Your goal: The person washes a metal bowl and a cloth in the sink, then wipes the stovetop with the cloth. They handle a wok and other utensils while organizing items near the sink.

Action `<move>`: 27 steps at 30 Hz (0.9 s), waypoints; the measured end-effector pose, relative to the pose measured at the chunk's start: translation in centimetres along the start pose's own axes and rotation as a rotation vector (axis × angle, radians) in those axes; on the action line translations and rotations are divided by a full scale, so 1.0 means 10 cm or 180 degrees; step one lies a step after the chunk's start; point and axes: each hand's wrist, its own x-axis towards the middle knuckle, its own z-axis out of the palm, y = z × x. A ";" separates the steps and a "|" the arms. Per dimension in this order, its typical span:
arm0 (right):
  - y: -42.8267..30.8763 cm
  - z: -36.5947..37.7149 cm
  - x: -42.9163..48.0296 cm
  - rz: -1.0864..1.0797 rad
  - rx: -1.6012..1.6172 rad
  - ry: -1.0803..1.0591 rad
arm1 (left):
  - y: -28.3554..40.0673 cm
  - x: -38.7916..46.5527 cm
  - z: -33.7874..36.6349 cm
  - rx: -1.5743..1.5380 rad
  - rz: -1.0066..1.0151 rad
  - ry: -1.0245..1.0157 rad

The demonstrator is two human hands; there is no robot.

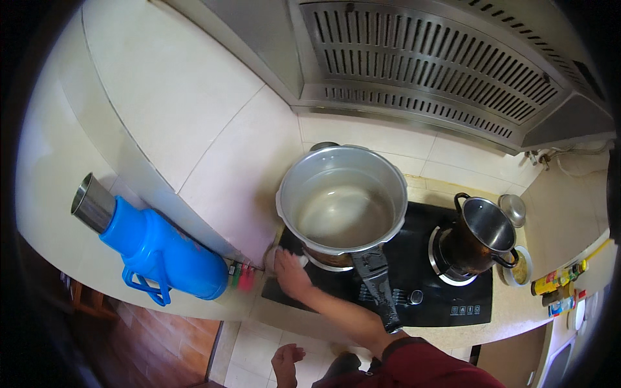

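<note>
My right hand (292, 277) reaches across the left front of the black glass gas stove (330, 292), with a white cloth or wipe (303, 261) partly showing under its fingers. Beside it, a large aluminium pressure cooker pot (344, 208) without a lid stands on the left burner, holding clear liquid; its black handle (376, 286) points towards me over my forearm. My left hand (287, 361) hangs low in front of the counter, loosely curled and apparently empty. A pale round item by my right fingertips is mostly hidden.
A blue thermos flask (170, 254) with a metal cup (94, 203) stands at left. On the right burner is a dark two-handled pot (478, 237), near a metal lid (512, 210), a bowl of food (519, 266) and several condiment containers (558, 282). A range hood (427, 72) hangs above.
</note>
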 end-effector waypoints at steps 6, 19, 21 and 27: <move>0.22 -0.22 -1.29 -0.0779 0.1194 0.0127 | 0.09 0.10 0.29 0.0041 0.0087 -0.0261; 1.86 -0.87 -4.22 0.1101 0.1200 0.0165 | 0.03 -0.12 1.30 0.0353 0.0220 -0.1358; 2.01 -1.27 -4.45 0.1242 0.0529 0.0299 | 0.01 -0.22 1.38 0.0329 0.0227 -0.1390; 2.29 -1.60 -4.69 0.2838 0.1120 0.1276 | -0.19 -0.26 1.57 0.0484 0.0131 -0.1795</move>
